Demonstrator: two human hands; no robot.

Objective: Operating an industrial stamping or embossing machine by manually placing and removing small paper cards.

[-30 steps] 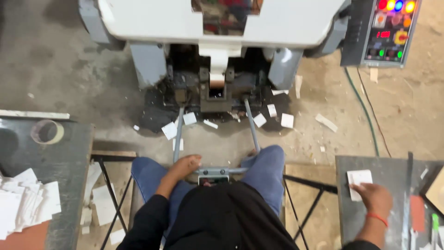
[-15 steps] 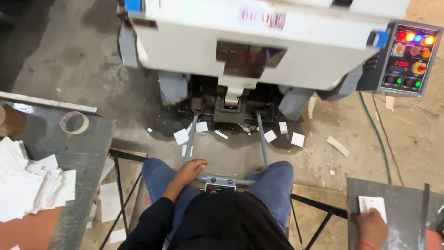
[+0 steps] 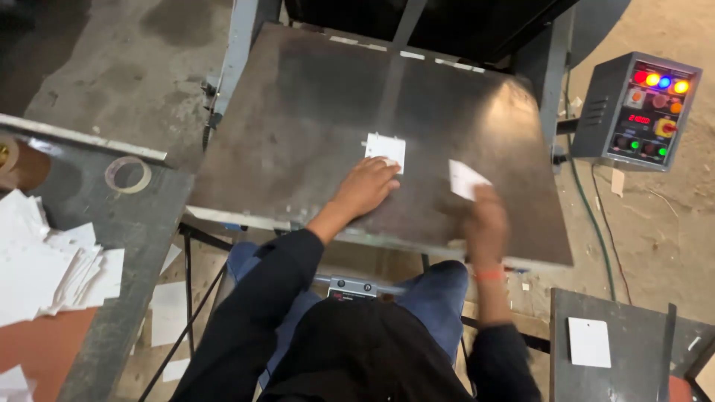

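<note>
**Two white cards at the press plate**

Left hand (image 3: pixel 366 188) lies flat on the dark metal plate (image 3: pixel 298 112), fingertips pressed together on a white card (image 3: pixel 386 150) mid-plate. Right hand (image 3: pixel 484 223), motion-blurred, pinches a second white card (image 3: pixel 466 179) just above the plate. Control box (image 3: pixel 642 110) right, lamps lit.

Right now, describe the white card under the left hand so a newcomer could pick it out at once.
Start at the large dark metal plate slanting in front of the seated person. Near its middle lies a small white rectangular card, flat on the steel, with the left hand touching its lower edge. Unlike the white card raised in the right hand, it rests on the plate.
</note>
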